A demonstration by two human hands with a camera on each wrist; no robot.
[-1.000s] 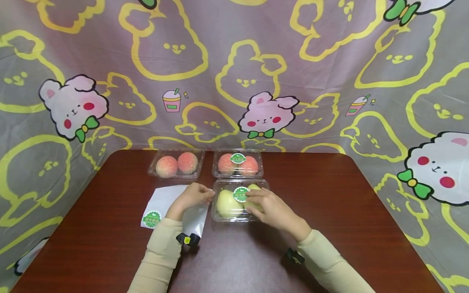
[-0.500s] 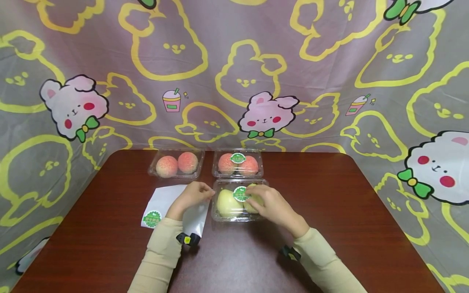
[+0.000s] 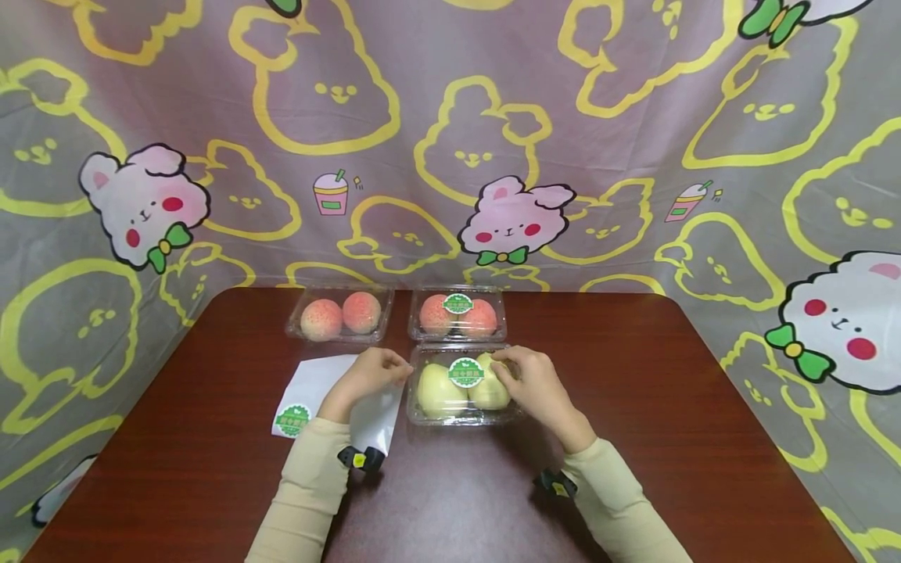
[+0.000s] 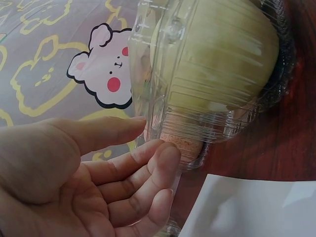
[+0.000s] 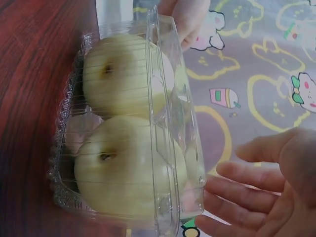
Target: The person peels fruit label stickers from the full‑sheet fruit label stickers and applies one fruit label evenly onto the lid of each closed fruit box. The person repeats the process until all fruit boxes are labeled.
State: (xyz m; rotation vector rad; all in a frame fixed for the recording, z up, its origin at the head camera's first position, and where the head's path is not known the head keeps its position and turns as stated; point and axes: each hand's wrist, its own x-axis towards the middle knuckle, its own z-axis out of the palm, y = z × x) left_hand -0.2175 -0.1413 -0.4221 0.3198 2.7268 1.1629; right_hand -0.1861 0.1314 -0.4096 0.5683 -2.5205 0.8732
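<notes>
A clear plastic clamshell box (image 3: 450, 421) with two pale yellow-green pears (image 5: 126, 168) sits mid-table in the head view. A round green-and-white sticker (image 3: 467, 373) lies on its lid. At the box's left edge, my left hand (image 3: 367, 377) pinches the rim between thumb and forefinger; the left wrist view shows the thumb (image 4: 118, 129) on one side of the plastic. My right hand (image 3: 538, 385) is at the right end of the lid, its fingers (image 5: 247, 190) relaxed and gently bent beside the box.
Under my left forearm lies a white backing sheet (image 3: 310, 377) with another green sticker (image 3: 292, 421). Behind stand two clear boxes of peaches: one with a sticker (image 3: 458, 303) on its lid, and one plain box (image 3: 301, 301) to the left. A patterned cloth (image 3: 422, 141) hangs behind the table.
My right hand has drawn back to the right across the lid, uncovering the whole sticker and more of the right pear. My left hand has stayed at the box's left edge.
</notes>
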